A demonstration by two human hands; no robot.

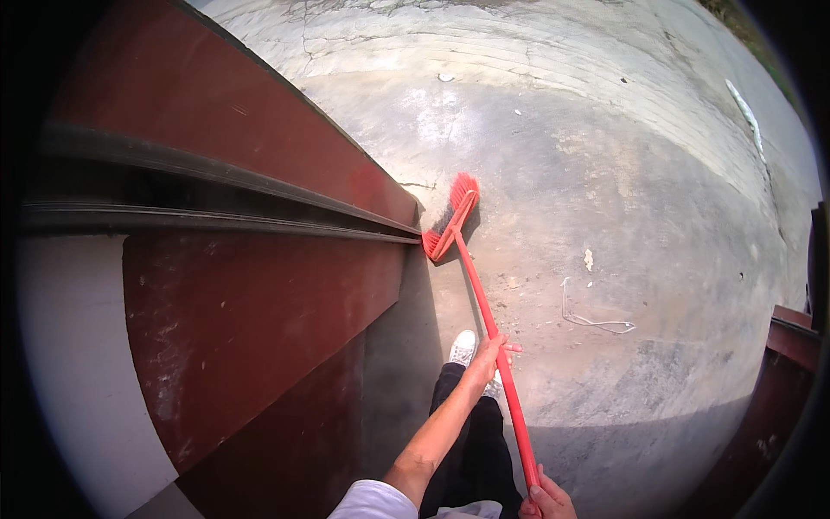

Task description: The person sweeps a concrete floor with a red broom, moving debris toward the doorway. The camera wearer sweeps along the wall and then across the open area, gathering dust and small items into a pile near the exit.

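My left hand (489,358) grips the red broom (513,402) mid-stick and my right hand (549,499) holds near the end. Its brush (453,227) is on the gray floor (692,259), just beside a big red panel (268,320) blocking my left. A thin white string (598,323) lies to the right.

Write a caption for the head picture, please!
Left hand and right hand grip a red broom over grey ground.

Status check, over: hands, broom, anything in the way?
Left hand gripping red broom partway along, right hand gripping nearer the body. Broom head by maroon panel, contact unclear. Thin white strand on concrete, right of broom.
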